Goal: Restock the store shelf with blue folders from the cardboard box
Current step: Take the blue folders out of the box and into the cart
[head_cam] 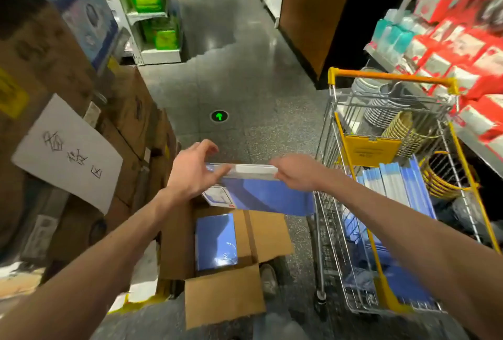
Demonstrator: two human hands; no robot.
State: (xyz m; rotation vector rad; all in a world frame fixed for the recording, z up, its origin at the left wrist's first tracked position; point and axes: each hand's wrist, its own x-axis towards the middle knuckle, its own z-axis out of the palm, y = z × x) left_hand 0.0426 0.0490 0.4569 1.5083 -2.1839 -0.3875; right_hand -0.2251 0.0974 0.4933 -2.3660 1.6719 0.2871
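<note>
A bundle of blue folders (268, 198) with a white spine hangs in the air above the open cardboard box (217, 247). My right hand (295, 173) grips the bundle's right end at the spine. My left hand (190, 169) lies against its left end with the fingers spread and lifted. Inside the box another wrapped pack of blue folders (216, 241) lies flat. More blue folders (397, 190) stand and lie in the yellow wire cart (381, 149) to the right.
Stacked cardboard boxes with a white handwritten sign (68, 149) line the left. A shelf of red and white packs (462, 67) runs along the right behind the cart. The cart also holds plates and baskets (402, 127). The grey aisle floor (245, 81) stretches ahead.
</note>
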